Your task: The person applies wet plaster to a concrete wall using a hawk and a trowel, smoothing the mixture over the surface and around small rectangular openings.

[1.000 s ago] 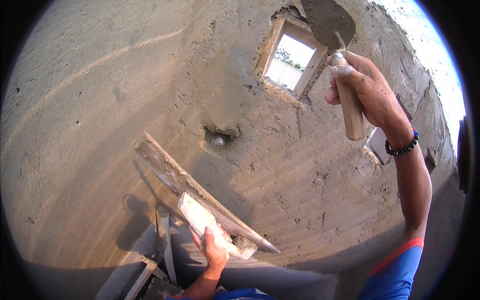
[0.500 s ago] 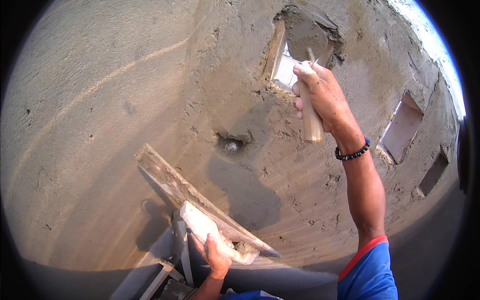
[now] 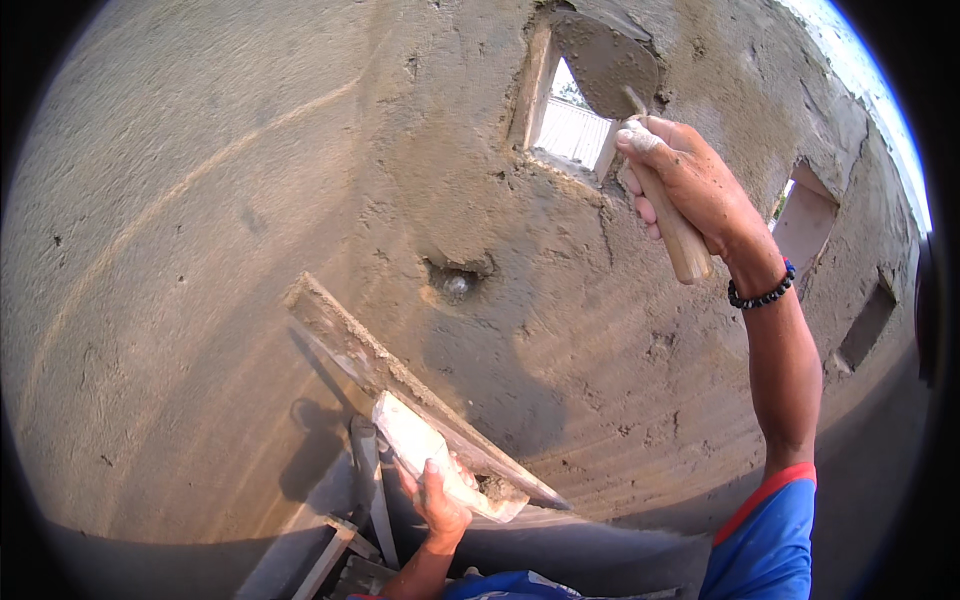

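Note:
Up at the small square opening point(image 3: 572, 130) in the wall, my right hand point(image 3: 690, 175) is closed around the wooden handle of a trowel point(image 3: 605, 65). The trowel's rounded blade, coated in wet mortar, lies over the opening's upper right part. Lower left, my left hand point(image 3: 440, 500) grips the pale block-shaped handle point(image 3: 415, 440) of a long wooden float point(image 3: 385, 375). The float slants down to the right in front of the wall, with a lump of mortar point(image 3: 495, 488) by the handle's lower end. Whether its far side touches the wall I cannot tell.
Rough grey plaster covers the wall point(image 3: 200, 250). A ragged hole point(image 3: 457, 285) with something shiny inside sits mid-wall, amid a darker damp patch. Two more rectangular recesses point(image 3: 805, 215) lie to the right. Timber pieces point(image 3: 330, 555) stand at lower left, beside my left forearm.
My right hand has shifted right with the trowel, its handle now tilting more to the right. More of the opening shows beneath the blade. The float and left hand sit slightly further right in view.

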`<act>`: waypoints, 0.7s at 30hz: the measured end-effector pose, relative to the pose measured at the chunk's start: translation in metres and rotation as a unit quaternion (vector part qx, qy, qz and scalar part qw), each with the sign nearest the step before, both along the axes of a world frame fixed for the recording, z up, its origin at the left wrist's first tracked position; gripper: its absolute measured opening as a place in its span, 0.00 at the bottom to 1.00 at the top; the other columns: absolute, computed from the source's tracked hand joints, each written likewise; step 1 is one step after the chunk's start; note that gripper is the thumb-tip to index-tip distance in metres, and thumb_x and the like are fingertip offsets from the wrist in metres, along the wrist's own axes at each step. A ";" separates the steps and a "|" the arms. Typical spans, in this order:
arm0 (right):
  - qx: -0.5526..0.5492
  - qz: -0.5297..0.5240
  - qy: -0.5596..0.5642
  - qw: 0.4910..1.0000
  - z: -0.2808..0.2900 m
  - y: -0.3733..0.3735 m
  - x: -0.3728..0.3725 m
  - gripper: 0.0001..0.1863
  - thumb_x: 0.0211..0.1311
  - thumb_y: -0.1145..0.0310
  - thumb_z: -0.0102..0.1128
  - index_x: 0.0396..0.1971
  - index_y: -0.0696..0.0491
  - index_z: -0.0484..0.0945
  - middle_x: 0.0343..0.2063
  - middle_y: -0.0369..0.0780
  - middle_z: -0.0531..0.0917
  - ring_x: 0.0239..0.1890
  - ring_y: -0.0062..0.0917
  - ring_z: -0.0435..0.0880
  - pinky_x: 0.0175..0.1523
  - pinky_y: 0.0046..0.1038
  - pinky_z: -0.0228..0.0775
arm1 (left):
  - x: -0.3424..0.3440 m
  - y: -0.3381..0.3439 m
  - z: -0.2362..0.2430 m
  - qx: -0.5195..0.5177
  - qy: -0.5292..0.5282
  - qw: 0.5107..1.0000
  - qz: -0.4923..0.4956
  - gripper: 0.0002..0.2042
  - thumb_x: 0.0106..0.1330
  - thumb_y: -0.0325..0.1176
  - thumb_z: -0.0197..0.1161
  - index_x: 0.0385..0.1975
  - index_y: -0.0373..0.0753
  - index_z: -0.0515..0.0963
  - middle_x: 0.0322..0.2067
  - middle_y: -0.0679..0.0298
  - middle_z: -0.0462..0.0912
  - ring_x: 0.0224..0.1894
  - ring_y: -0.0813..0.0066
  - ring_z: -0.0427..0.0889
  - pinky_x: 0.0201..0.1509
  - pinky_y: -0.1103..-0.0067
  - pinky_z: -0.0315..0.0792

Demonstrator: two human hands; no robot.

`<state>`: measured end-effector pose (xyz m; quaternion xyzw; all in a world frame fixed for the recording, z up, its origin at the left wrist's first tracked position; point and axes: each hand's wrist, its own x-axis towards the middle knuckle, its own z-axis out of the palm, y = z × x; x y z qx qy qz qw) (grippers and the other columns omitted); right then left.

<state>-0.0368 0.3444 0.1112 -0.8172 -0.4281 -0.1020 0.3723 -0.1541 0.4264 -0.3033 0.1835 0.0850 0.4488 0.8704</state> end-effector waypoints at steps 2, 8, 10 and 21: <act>0.009 0.005 -0.011 1.000 -0.006 0.006 0.003 0.17 0.70 0.57 0.50 0.41 0.58 0.71 0.25 0.34 0.73 0.20 0.15 0.75 0.23 0.21 0.74 | -0.003 -0.004 0.005 0.002 0.010 1.000 -0.003 0.35 0.67 0.39 0.57 0.71 0.50 0.46 0.33 0.57 0.74 0.25 0.71 0.74 0.24 0.74 0.73; 0.241 0.161 0.118 0.950 -0.079 0.047 0.002 0.18 0.66 0.66 0.55 0.50 0.61 0.66 0.28 0.38 0.74 0.20 0.18 0.77 0.22 0.22 0.73 | -0.004 -0.005 0.004 0.028 0.007 1.000 -0.011 0.32 0.67 0.41 0.57 0.68 0.49 0.50 0.30 0.58 0.73 0.23 0.72 0.74 0.23 0.75 0.72; 0.265 0.168 0.111 0.943 -0.103 0.073 0.002 0.19 0.67 0.66 0.55 0.52 0.59 0.65 0.28 0.36 0.74 0.19 0.18 0.77 0.21 0.21 0.72 | -0.006 -0.004 0.008 0.031 0.006 0.999 -0.003 0.32 0.67 0.41 0.57 0.68 0.48 0.51 0.30 0.58 0.73 0.23 0.72 0.73 0.23 0.75 0.72; 0.270 0.339 0.279 0.857 -0.118 0.115 -0.002 0.16 0.72 0.54 0.51 0.41 0.54 0.72 0.25 0.34 0.74 0.22 0.16 0.75 0.24 0.20 0.73 | -0.041 0.016 -0.013 0.049 0.066 0.989 0.123 0.34 0.62 0.43 0.59 0.65 0.40 0.53 0.31 0.58 0.71 0.20 0.72 0.71 0.19 0.78 0.69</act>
